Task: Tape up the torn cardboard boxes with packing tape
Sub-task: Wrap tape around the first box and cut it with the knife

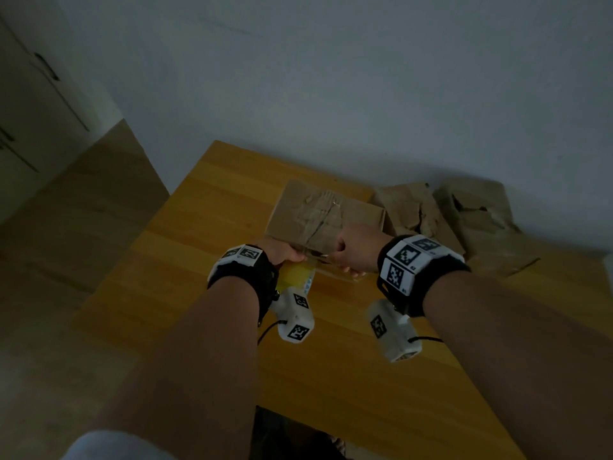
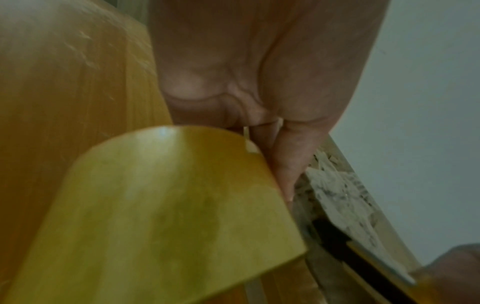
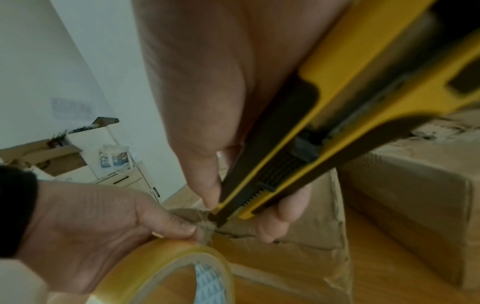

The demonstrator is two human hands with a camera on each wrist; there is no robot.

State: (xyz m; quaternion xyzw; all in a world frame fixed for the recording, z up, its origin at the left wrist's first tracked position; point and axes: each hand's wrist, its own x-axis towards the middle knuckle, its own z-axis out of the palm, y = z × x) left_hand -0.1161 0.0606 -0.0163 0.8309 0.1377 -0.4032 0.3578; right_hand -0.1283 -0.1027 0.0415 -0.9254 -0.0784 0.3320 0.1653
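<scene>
While we lean over the wooden surface (image 1: 205,207), both of our hands meet at the near edge of a cardboard box (image 1: 318,217). Our left hand (image 1: 282,252) curls around a yellowish tape roll (image 3: 166,265), thumb and fingers pinching the loose tape end where it leaves the roll. Our right hand (image 1: 356,249) grips a yellow and black knife (image 3: 324,131), its tip set against the tape just beside the left thumb. The two hands are nearly touching.

This box lies at the middle of the surface, its top creased, with a torn line running toward us. A strip of tape appears to run along that line, though the dim light makes this hard to confirm. We judge that we are cutting the strip free from the roll, so this box is close to done.

To the right, against the far wall, sit a second box (image 1: 411,207) and a third box (image 1: 474,210), both crumpled with open tears and no tape we can see. By our reckoning those two remain, so most of the job lies ahead.
</scene>
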